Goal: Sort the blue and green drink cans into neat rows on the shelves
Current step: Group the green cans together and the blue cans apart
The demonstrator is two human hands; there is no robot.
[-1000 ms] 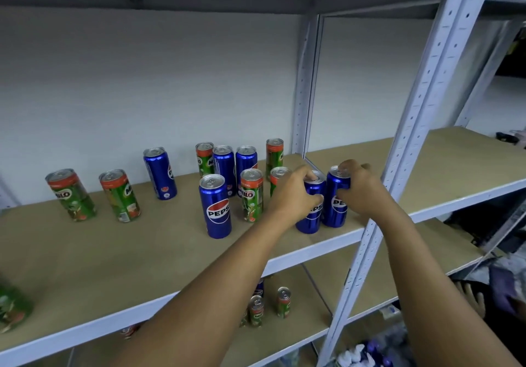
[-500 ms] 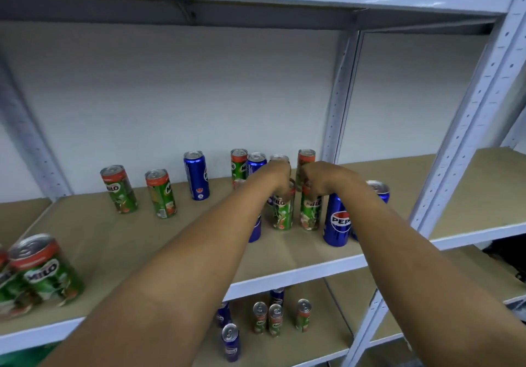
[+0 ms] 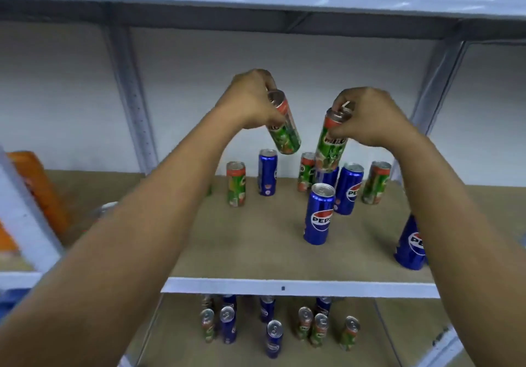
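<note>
Nearest, blue and green cans (image 3: 273,337) stand on the lower shelf (image 3: 247,355). On the middle shelf (image 3: 284,286) a blue can (image 3: 318,214) stands. Above, the left hand (image 3: 250,99) grips one tilted green can (image 3: 284,123); the right hand (image 3: 367,116) pinches another green can (image 3: 331,144) by its top.

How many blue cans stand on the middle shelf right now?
5 blue cans: back left; back centre, partly hidden; right of that; front centre; far right. The arms may hide others.
</note>
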